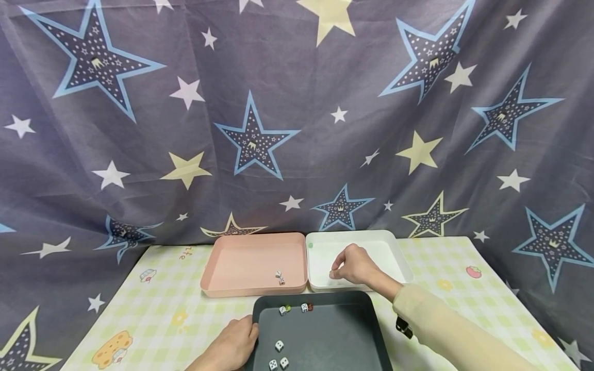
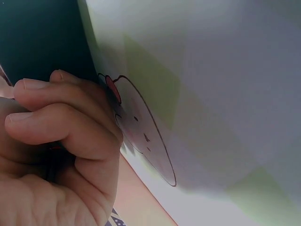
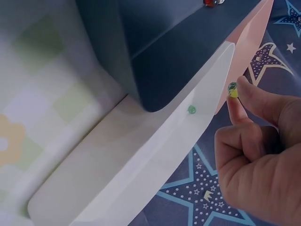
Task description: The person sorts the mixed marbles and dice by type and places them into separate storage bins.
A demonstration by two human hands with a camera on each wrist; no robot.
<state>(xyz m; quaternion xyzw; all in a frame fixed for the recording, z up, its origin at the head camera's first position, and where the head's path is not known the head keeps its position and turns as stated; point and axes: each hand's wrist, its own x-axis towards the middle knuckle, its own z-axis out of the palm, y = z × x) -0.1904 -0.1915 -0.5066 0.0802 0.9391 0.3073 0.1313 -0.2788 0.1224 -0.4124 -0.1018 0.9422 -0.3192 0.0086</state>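
My right hand [image 1: 355,265] is over the white tray [image 1: 390,252]. Between its thumb and index finger it pinches a small glass marble [image 3: 233,89] with green and yellow in it. A green marble [image 1: 311,246] sits in the white tray's far left corner. At the left wall of the dark grey tray [image 1: 334,335] is my left hand [image 1: 232,342], which grips the edge with curled fingers [image 2: 47,99]. Inside the dark tray are several white dice [image 1: 279,346], a yellow-green marble [image 1: 288,308] and a red marble [image 1: 310,307].
A pink tray [image 1: 250,257] stands against the white tray's left side, with two white dice [image 1: 281,281] near its front right corner. The trays are on a green checked tablecloth [image 1: 158,309]. A grey curtain with stars [image 1: 311,154] hangs behind the table.
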